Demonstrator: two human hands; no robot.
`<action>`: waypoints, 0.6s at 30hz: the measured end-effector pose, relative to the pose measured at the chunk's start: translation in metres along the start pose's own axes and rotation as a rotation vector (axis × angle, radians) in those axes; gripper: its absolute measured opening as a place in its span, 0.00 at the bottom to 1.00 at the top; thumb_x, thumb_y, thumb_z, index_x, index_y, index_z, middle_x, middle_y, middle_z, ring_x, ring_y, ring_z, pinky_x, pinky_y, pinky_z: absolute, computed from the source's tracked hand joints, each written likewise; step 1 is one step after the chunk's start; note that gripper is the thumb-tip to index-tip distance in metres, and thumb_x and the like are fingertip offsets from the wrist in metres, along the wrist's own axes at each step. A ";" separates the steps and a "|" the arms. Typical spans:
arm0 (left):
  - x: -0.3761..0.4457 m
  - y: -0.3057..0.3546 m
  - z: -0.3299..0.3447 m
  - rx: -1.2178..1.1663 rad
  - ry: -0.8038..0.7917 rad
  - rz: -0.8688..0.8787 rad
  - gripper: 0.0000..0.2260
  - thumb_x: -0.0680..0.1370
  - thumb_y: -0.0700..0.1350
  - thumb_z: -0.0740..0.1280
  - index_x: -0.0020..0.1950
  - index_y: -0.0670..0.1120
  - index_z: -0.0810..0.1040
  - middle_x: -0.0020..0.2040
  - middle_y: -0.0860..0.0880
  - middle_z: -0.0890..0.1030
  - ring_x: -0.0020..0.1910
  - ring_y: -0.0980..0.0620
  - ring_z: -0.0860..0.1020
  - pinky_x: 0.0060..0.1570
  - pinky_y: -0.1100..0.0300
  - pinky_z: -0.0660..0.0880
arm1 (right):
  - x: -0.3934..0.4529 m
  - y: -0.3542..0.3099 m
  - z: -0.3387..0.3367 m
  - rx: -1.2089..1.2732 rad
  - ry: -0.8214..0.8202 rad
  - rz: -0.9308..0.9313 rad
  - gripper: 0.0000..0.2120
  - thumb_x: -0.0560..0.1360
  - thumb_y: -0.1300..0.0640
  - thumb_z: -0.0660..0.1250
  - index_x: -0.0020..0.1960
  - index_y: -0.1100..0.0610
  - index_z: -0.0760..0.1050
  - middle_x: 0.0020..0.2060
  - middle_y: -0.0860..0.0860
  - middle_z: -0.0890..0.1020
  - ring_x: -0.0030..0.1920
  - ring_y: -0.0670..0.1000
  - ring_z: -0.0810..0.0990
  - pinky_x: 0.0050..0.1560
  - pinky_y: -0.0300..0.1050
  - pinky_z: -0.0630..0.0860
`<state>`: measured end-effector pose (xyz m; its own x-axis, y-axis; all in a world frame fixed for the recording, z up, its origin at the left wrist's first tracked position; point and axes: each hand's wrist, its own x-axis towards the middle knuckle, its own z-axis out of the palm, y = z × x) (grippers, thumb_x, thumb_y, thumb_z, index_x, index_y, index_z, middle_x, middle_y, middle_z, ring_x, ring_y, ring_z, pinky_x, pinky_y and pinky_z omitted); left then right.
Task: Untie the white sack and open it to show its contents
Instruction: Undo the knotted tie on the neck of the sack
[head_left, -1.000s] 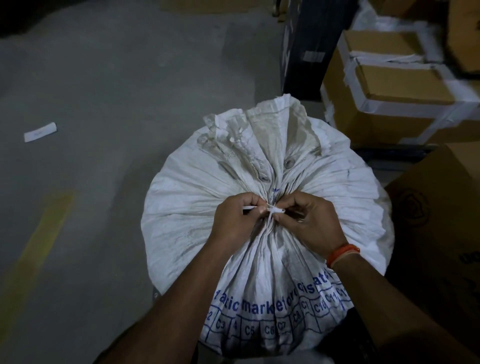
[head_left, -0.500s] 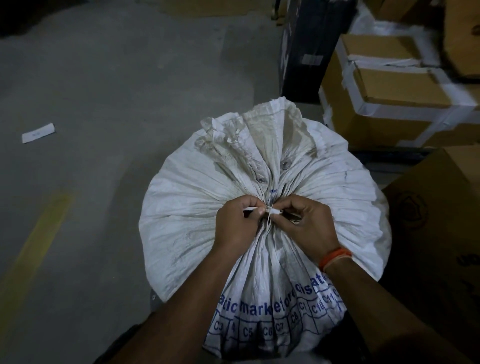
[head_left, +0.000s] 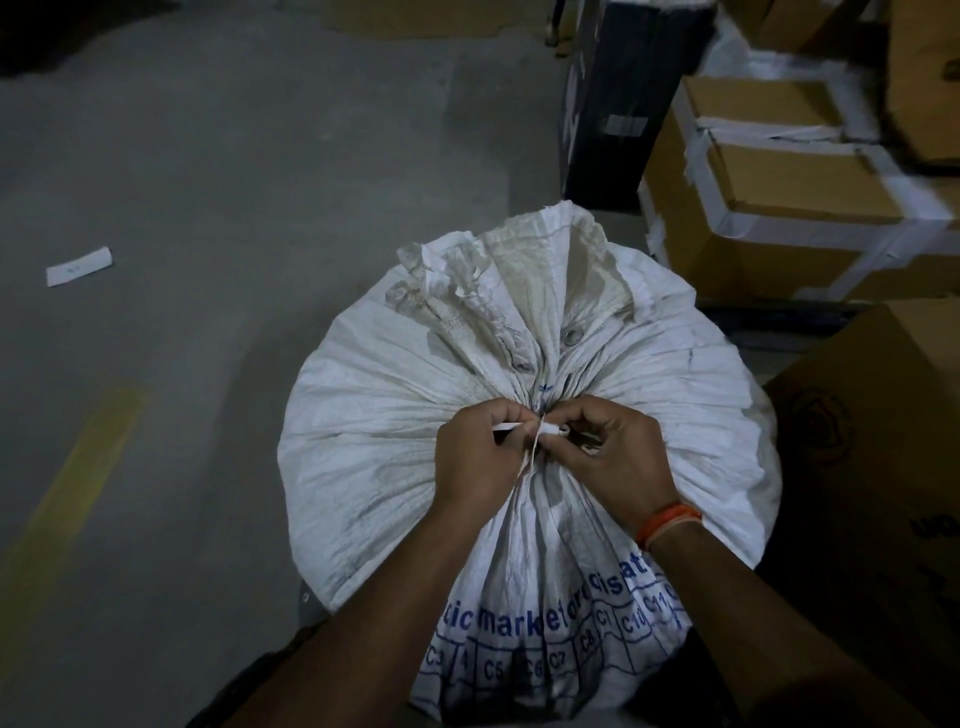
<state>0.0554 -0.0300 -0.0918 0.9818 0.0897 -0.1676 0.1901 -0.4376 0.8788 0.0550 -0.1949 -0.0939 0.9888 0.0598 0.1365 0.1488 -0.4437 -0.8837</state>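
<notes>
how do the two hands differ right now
The left hand pinches a flat white tie end; the right hand pinches the knot. The right wrist wears an orange band; the left wrist is bare. Both work at the sack's gathered neck.

One head-worn wide-angle view, looking steeply down from close above the white sack (head_left: 415, 415), forearms entering from the bottom edge; concrete floor (head_left: 208, 182) left, cardboard boxes (head_left: 779, 197) upper right.
</notes>
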 end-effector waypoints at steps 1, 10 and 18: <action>0.002 0.000 -0.003 0.011 -0.011 0.004 0.04 0.78 0.44 0.74 0.45 0.52 0.88 0.38 0.56 0.86 0.38 0.60 0.83 0.40 0.65 0.77 | 0.000 0.000 0.000 0.001 -0.003 0.000 0.06 0.70 0.61 0.79 0.45 0.53 0.85 0.41 0.44 0.87 0.44 0.44 0.85 0.48 0.39 0.82; 0.012 -0.007 -0.023 0.078 -0.106 0.026 0.02 0.76 0.43 0.76 0.46 0.50 0.87 0.40 0.54 0.88 0.42 0.59 0.85 0.45 0.66 0.78 | 0.002 0.002 -0.001 0.031 -0.004 0.048 0.07 0.69 0.63 0.79 0.46 0.55 0.85 0.42 0.46 0.87 0.44 0.45 0.85 0.49 0.43 0.83; 0.011 -0.003 -0.020 0.059 -0.126 0.036 0.05 0.79 0.42 0.72 0.46 0.50 0.86 0.44 0.55 0.88 0.46 0.61 0.85 0.49 0.65 0.78 | 0.002 0.001 -0.001 0.027 0.004 0.053 0.07 0.69 0.61 0.79 0.45 0.54 0.85 0.41 0.45 0.87 0.44 0.44 0.85 0.49 0.41 0.83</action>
<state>0.0656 -0.0094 -0.0875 0.9803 -0.0382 -0.1940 0.1506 -0.4911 0.8580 0.0576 -0.1965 -0.0941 0.9953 0.0330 0.0906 0.0960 -0.4223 -0.9013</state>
